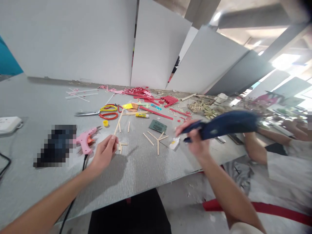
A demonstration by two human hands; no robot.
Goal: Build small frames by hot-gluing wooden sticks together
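Observation:
My left hand (105, 152) pinches the lower end of a thin wooden stick (119, 122), which slants up and away over the table. Raised above the table on the right, my right hand (200, 146) is closed on a long dark blue object (227, 124), smeared by motion so its kind is unclear. Small cut sticks joined in a Y shape (158, 143) lie between my hands. Beside my left hand sits another small group of short sticks (122, 147). A white tube (174, 143) lies below my right fingers, near a dark green flat piece (158, 126).
Left on the grey table (146, 172) are a pink glue gun (85, 140) with its cord, scissors (102, 112) and a blurred-out dark object (57, 144). Red paper strips (156, 112) and a yellow glue stick (142, 115) lie farther back. Another person's arm (254, 148) rests at right.

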